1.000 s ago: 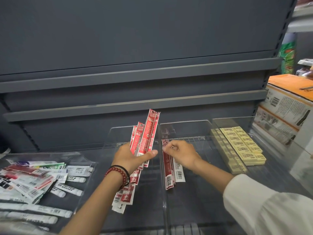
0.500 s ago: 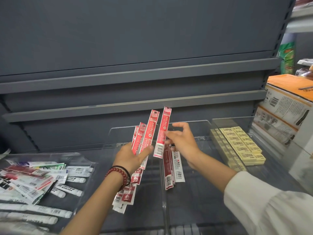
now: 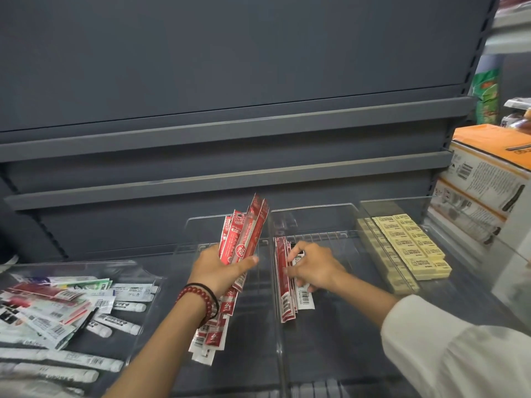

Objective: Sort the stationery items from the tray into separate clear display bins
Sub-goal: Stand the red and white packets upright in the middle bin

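Having drawn one off the bundle of red packs (image 3: 244,234) that the left hand (image 3: 218,271) grips, the right hand (image 3: 313,268) now rests bent-fingered on the pile (image 3: 283,294) beneath it, hold unclear: one more sorted.

- Hands: two, the left hand (image 3: 218,271) and the right hand (image 3: 314,268).
- Bracelets: two on the left wrist, a red bead bracelet (image 3: 201,295) and a black band (image 3: 214,297).
- Clear bins: three in a row, the left bin (image 3: 201,225), the middle bin (image 3: 316,216) and the right bin (image 3: 379,205).
- Clear tray (image 3: 143,271): one.
- Red packets: a fanned bunch (image 3: 244,239) showing at least four, and a stack (image 3: 283,282) of about four; overlaps hide the exact counts.
- Yellow blocks (image 3: 413,248): two columns on top, about seven rows, with lower layers I cannot count.
- White tubes (image 3: 126,305): at least six.
- Cardboard boxes (image 3: 488,173): two, stacked.
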The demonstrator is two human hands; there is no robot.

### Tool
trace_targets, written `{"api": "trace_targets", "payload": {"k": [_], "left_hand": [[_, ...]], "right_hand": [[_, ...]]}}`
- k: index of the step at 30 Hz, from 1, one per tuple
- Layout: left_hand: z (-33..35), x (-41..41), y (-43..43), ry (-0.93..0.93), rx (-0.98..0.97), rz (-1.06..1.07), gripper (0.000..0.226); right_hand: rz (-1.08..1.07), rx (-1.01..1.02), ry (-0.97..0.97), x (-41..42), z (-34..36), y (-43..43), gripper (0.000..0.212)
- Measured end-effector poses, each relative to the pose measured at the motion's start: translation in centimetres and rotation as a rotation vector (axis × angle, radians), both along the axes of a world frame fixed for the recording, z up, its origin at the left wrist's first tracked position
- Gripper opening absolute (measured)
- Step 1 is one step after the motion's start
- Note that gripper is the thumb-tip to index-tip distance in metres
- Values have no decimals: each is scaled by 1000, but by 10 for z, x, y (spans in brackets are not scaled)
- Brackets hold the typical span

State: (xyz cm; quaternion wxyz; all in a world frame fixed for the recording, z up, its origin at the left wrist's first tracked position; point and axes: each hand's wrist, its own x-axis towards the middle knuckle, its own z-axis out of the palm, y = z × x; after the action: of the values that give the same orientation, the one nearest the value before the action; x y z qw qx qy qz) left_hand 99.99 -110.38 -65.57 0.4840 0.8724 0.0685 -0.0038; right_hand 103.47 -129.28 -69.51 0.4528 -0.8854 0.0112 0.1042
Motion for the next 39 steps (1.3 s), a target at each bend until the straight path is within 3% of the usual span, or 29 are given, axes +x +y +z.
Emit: {"api": "trace_targets", "payload": {"k": [4,8,15,21,27,35,39], "left_hand": [[2,-2,-1,-2,-28,15,26],[5,-4,-1,-20,-76,-3,23],[10,-6,-4,-16,-153,-62,22],[10,-6,-4,10,-165,-48,23],[6,-3,4,24,-127,15,15],[7,-3,0,73,-229,18,13],[8,-4,-1,77,-231,20,16]], "right_hand": [[12,-108,-98,3,1,2,12],[28,183,-237,-5,24,8,22],[70,435,-153,-15,39,22,25],[-51,616,-133,-11,44,19,19],[-253,390,-109,3,26,5,5],[-113,108,24,-5,9,6,14],[-58,-35,-37,-1,7,8,14]]}}
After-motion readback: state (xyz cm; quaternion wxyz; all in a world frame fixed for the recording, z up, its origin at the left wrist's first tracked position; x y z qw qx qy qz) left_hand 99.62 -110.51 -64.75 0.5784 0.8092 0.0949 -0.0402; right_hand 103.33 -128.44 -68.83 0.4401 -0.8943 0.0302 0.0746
